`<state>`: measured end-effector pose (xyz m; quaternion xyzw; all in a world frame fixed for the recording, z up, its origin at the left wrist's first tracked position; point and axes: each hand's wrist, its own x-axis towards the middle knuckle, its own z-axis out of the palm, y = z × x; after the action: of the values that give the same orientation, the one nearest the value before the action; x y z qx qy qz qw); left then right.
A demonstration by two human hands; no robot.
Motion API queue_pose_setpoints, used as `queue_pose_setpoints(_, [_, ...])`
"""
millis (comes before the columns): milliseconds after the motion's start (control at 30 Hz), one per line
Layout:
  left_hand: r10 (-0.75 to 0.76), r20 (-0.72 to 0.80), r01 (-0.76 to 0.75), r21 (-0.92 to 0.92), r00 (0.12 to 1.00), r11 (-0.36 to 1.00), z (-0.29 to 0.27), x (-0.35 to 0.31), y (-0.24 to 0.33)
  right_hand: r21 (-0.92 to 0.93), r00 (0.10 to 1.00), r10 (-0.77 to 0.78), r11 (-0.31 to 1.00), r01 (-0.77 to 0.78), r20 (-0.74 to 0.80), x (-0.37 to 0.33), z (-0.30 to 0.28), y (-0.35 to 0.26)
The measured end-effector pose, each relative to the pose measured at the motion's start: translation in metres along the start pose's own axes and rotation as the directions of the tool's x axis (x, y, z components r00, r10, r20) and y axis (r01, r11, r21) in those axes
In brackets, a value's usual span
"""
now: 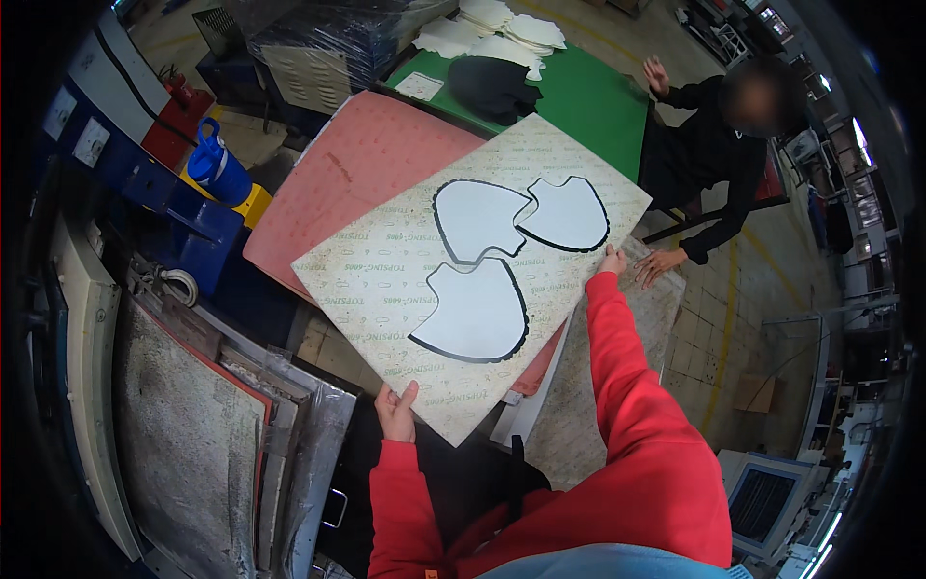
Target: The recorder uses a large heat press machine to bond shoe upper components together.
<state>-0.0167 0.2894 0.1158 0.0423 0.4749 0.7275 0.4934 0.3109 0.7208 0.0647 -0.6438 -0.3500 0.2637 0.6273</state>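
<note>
A square, cream-coloured board [376,275] with faint green print is held up in front of me, turned cornerwise. My left hand [395,413] is closed on its near left edge, thumb on top. Farther out, my right hand [612,261] grips the right edge, its fingers partly hidden beneath. Three white pieces with dark edges and notched ends rest on the board: one at the upper left [477,220], another at the upper right [567,214], and a third nearest me [473,311]. Under the board a pink, dimpled sheet [362,164] shows.
Behind stands a green table [598,101] bearing white cut pieces [492,34] and a dark cloth-like piece [490,87]. A blue jug [220,169] is at left, above stacked worn boards [193,434]. At right, a person's hand [661,265] rests on a grey surface [617,372].
</note>
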Motion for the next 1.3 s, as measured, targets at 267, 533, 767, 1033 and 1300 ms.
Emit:
queue_pose_setpoints(267, [0.057,0.002,-0.057,0.005,0.998,0.998,0.01,-0.028,0.019,0.089,0.999,-0.014,0.996,0.018,-0.045,-0.003,-0.01,-0.038])
queue_pose_setpoints(533, [0.198,-0.07,-0.2,-0.023,0.978,0.98,-0.003,-0.09,0.055,0.084,0.992,-0.122,0.989,0.12,0.015,-0.06,-0.013,-0.145])
queue_pose_setpoints(767, [0.301,-0.099,-0.306,-0.037,0.948,0.951,-0.024,-0.172,0.062,0.335,0.917,-0.122,0.942,-0.013,0.38,-0.097,-0.04,-0.205])
queue_pose_setpoints(1033, [0.436,-0.254,-0.448,0.011,0.863,0.894,-0.005,-0.234,0.01,0.468,0.813,-0.12,0.861,-0.201,0.57,-0.108,-0.046,-0.223])
queue_pose_setpoints(1300, [0.436,-0.395,-0.426,0.118,0.809,0.897,0.09,-0.267,0.013,0.362,0.647,0.029,0.809,-0.463,0.762,-0.085,-0.039,-0.272])
